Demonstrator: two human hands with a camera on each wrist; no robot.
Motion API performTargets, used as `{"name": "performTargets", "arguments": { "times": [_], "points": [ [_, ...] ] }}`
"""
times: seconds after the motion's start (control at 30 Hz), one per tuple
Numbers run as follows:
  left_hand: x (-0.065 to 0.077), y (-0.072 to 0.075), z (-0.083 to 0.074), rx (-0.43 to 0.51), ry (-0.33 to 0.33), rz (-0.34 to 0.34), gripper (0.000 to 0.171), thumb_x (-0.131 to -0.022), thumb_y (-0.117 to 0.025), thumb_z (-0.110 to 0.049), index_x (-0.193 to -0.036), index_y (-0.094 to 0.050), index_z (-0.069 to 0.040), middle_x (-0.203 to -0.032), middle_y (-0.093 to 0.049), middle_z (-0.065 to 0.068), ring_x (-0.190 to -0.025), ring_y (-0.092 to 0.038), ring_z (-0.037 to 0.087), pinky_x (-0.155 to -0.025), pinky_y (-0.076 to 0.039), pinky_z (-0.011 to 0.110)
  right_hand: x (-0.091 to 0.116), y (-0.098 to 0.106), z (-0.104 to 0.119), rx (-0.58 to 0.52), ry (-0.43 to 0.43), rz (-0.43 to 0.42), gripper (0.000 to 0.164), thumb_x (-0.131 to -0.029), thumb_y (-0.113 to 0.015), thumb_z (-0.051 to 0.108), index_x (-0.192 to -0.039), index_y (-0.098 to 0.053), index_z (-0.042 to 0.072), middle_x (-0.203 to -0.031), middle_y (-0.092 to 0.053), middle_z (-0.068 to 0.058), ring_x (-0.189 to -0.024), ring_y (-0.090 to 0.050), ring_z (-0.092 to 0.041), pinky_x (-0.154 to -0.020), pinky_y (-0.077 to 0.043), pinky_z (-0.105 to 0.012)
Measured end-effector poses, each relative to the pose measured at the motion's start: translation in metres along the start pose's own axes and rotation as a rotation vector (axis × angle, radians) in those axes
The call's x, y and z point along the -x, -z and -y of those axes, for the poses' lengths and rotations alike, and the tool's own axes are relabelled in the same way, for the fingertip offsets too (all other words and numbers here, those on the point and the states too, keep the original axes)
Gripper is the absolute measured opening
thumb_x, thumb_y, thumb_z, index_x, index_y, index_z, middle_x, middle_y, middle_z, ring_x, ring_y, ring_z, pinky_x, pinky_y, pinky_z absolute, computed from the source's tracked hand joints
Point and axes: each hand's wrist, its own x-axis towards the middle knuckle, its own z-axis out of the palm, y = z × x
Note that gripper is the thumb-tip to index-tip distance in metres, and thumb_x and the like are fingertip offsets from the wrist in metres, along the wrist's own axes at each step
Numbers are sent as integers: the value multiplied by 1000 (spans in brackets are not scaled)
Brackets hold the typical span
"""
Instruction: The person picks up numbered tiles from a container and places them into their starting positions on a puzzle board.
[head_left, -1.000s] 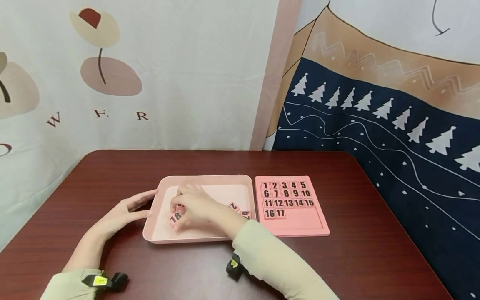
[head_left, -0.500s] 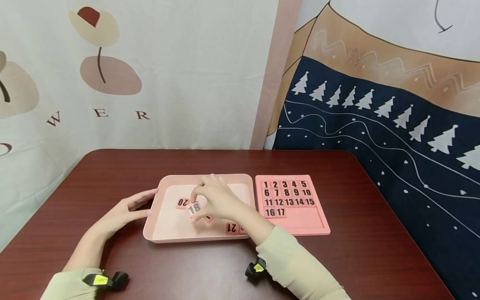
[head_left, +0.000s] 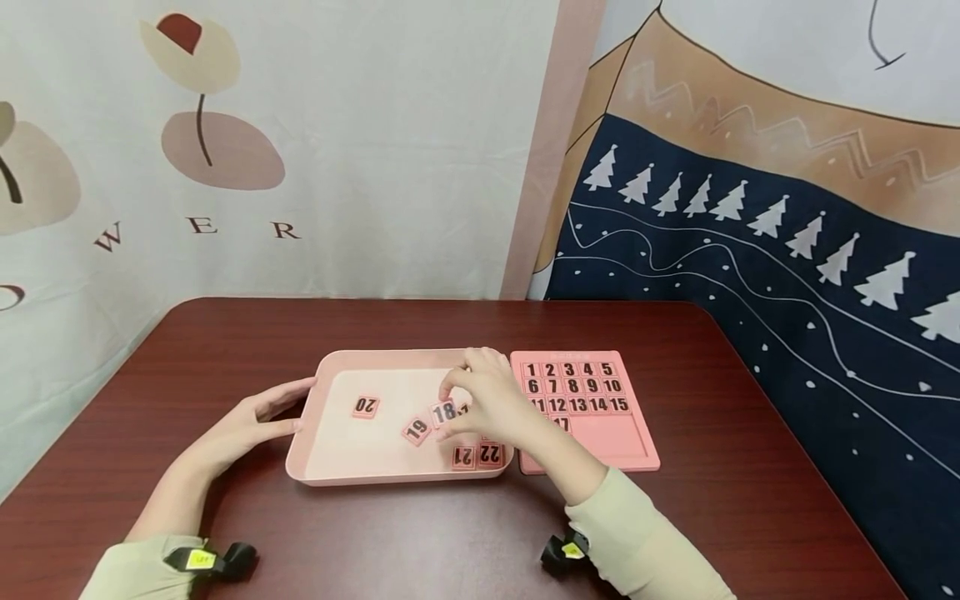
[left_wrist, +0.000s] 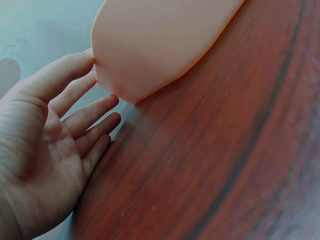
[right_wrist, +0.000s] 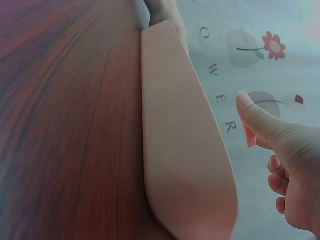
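Note:
My right hand pinches a small pink number tile marked 18 between thumb and fingers, over the right part of a pink tray. In the right wrist view the tile's pink edge shows under the thumb. Fingers of my left hand touch the tray's left edge, nearly straight; the left wrist view shows the thumb against the tray wall. Inside the tray lie tile 19, tile 20, tile 21 and tile 22. My right hand partly hides other tiles.
Right of the tray lies a pink number board with tiles in rows from 1; its lower right part is bare. My right hand and forearm cover its left edge. The dark red wooden table meets printed cloths behind.
My right hand has lifted tile 18 from the tray's left side and carried it rightward, uncovering tiles 19 and 20. The left hand stays at the tray's edge.

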Motion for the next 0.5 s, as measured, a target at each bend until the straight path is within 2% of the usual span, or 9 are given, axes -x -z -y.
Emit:
{"name": "performTargets", "arguments": {
  "times": [0.13, 0.5],
  "points": [
    [0, 0, 0, 0, 1, -2, 58, -92, -63, -9, -145, -40, -5, -143, -44, 6, -123, -38, -7, -92, -34, 12, 14, 7, -11, -21, -36, -23, 41, -57, -90, 41, -83, -63, 23, -89, -44, 4, -90, -38, -16, -81, -30, -37],
    [-1, -1, 0, 3, -2, 2, 58, -92, -63, -8, -145, -39, -4, -143, -44, 12, -122, -39, -7, -92, -35, 12, 54, 23, -47, -47, -158, -102, 40, -55, -92, 37, -81, -64, 24, -91, -47, 2, -96, -40, -16, -85, -31, -41]
  ]
}}
